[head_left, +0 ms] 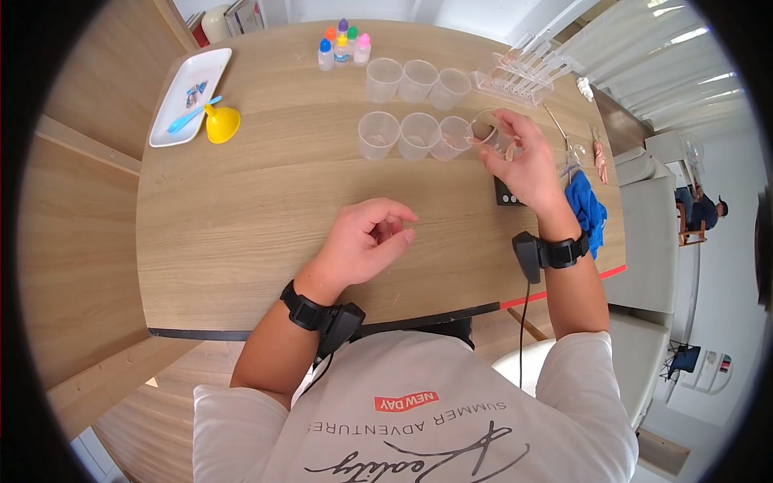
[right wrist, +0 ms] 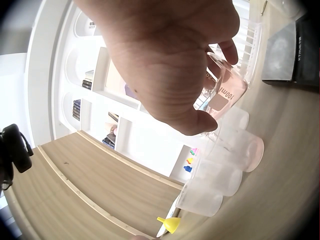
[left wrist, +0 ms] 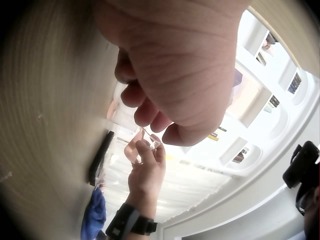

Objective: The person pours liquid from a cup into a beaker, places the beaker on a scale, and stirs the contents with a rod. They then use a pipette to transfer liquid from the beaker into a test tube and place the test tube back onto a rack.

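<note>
My right hand (head_left: 527,161) grips a clear beaker (head_left: 485,131) at the right end of the front row of plastic cups (head_left: 419,137). In the right wrist view, "100ml" reads on the beaker (right wrist: 231,92), with the fingers and thumb of the right hand (right wrist: 165,60) around it and translucent cups (right wrist: 200,197) close by. Over the bare wood left of centre, my left hand (head_left: 358,241) holds nothing, its fingers loosely bent. The left wrist view shows that hand (left wrist: 175,65) large, with the right hand (left wrist: 146,175) beyond it.
Behind the front cups stands another row of cups (head_left: 384,80), with dropper bottles (head_left: 342,52) farther back. A tube rack (head_left: 515,84), blue cloth (head_left: 586,209) and black device (head_left: 507,193) are at right. A white tray (head_left: 165,121) and yellow funnel (head_left: 223,125) lie left.
</note>
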Motion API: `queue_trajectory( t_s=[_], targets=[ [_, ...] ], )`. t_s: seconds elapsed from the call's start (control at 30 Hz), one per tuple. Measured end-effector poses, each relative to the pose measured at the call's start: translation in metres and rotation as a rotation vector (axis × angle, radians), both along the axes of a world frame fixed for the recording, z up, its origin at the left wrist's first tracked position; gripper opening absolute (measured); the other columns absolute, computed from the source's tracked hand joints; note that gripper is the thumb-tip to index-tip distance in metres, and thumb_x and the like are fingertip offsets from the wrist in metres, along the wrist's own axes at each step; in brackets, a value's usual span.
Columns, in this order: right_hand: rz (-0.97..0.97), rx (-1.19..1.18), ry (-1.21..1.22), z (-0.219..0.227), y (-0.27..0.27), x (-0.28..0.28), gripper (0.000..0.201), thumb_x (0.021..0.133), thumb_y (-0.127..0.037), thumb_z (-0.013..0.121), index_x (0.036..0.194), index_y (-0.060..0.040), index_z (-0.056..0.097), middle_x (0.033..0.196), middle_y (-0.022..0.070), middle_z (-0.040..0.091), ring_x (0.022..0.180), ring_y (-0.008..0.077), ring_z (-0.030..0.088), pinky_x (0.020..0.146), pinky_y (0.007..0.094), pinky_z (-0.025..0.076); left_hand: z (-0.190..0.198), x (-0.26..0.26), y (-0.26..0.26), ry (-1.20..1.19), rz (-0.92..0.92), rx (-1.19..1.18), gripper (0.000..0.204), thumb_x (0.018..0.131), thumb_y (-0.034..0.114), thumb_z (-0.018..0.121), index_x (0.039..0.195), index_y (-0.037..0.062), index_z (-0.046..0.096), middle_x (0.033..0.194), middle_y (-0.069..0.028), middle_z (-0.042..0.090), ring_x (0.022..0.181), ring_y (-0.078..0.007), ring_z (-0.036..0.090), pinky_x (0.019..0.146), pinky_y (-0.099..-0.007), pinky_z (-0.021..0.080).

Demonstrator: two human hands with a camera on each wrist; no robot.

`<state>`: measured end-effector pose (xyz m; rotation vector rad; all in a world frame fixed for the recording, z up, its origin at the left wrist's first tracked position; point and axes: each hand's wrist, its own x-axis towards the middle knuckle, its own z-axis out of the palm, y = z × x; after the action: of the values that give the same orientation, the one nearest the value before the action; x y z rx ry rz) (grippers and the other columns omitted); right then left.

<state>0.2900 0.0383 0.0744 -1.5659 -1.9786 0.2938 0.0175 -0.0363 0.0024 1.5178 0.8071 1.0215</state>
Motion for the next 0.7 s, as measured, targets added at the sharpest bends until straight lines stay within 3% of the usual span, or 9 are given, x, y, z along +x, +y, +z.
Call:
queue_trajectory(
  t_s=[0.43, 0.53, 0.7],
  targets=[
    [-0.011, -0.005, 0.000, -0.004, 0.001, 0.001, 0.058, 0.073, -0.014, 0.079, 0.127, -0.0026, 0.060, 0.117, 0.0156, 0.064, 0.107, 0.0302, 0.064, 0.091, 0.0390, 0.053, 0.001, 0.000, 0.000, 0.000, -0.006, -0.017, 0.016, 0.088, 0.001, 0.069, 0.103, 0.0058, 0.069, 0.076, 0.0057, 0.055, 0.063, -0.0020, 0.047, 0.057, -0.0197, 0.039],
    [-0.035, -0.057, 0.077, -0.012, 0.004, 0.004, 0.060, 0.075, -0.016, 0.080, 0.129, -0.0025, 0.058, 0.119, 0.0157, 0.065, 0.109, 0.0280, 0.064, 0.091, 0.0377, 0.052, 0.003, 0.000, -0.001, -0.002, -0.007, -0.026, 0.016, 0.088, 0.001, 0.069, 0.103, 0.0057, 0.069, 0.075, 0.0058, 0.055, 0.063, -0.0019, 0.047, 0.056, -0.0195, 0.039],
    [-0.047, -0.198, 0.311, -0.021, 0.008, 0.011, 0.062, 0.077, -0.018, 0.084, 0.128, -0.0041, 0.053, 0.114, 0.0087, 0.064, 0.099, 0.0161, 0.061, 0.085, 0.0317, 0.051, 0.000, 0.000, -0.001, -0.011, -0.008, -0.033, 0.016, 0.088, 0.000, 0.069, 0.103, 0.0054, 0.068, 0.074, 0.0060, 0.055, 0.062, -0.0020, 0.047, 0.056, -0.0194, 0.039]
  ],
)
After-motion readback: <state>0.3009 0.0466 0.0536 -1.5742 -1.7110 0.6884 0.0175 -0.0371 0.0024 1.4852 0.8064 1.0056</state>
